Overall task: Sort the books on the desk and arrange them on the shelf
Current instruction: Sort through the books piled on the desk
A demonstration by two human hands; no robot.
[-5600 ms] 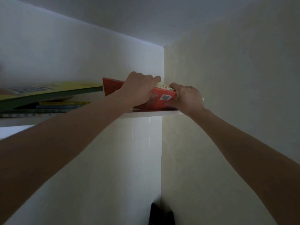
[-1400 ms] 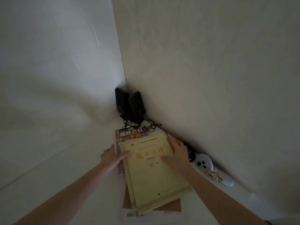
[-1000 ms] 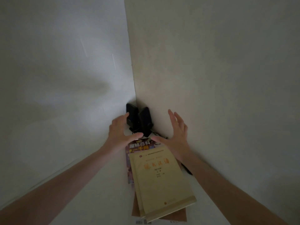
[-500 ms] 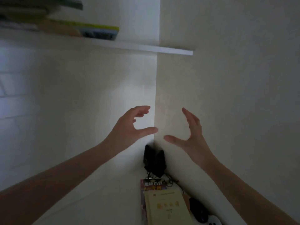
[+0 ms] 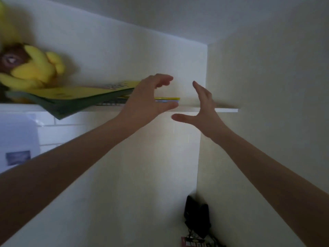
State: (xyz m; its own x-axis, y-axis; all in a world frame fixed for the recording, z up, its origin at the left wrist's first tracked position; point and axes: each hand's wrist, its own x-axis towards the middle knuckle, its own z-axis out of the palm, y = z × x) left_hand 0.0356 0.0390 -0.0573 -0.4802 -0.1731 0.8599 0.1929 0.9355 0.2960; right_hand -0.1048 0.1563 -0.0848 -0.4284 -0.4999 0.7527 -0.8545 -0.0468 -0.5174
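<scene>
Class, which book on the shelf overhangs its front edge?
The large yellow book, topmost in the pile: its dark green corner juts past the shelf, while the thin books beneath stay on it.

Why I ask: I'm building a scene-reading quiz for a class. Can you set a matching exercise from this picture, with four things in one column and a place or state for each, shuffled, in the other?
Column one:
1 yellow plush toy
2 large yellow book
3 black speakers
4 right hand

Column two:
a open, holding nothing
b low in the corner of the walls
c at the left end of the shelf
d jutting out over the shelf's front edge

Pairs: 1-c, 2-d, 3-b, 4-a
</scene>
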